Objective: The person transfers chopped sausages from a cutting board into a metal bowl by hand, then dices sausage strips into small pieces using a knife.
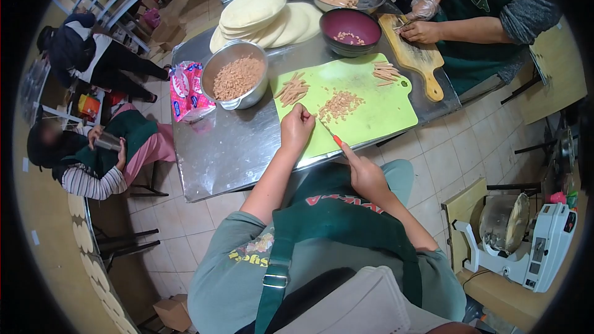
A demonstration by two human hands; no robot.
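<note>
A green cutting board (377,117) lies at the front edge of the metal table. On it are chopped sausage bits (341,105), a pile of sausage strips (292,89) at the left and more strips (387,73) at the upper right. My right hand (366,176) grips a knife (336,140) with a red handle, its blade pointing to the bits. At the board's left front, my left hand (297,125) is closed with the fingertips pressed together near the blade; what they hold, if anything, is hidden. A metal pot (233,102) of chopped pieces stands left of the board.
Behind the board are a purple bowl (351,21), a metal bowl (375,1) and stacked flatbreads (253,9). A co-worker's gloved hand (424,8) is over a wooden board (411,57) at the right. A pink packet (189,89) lies left; two people are farther left.
</note>
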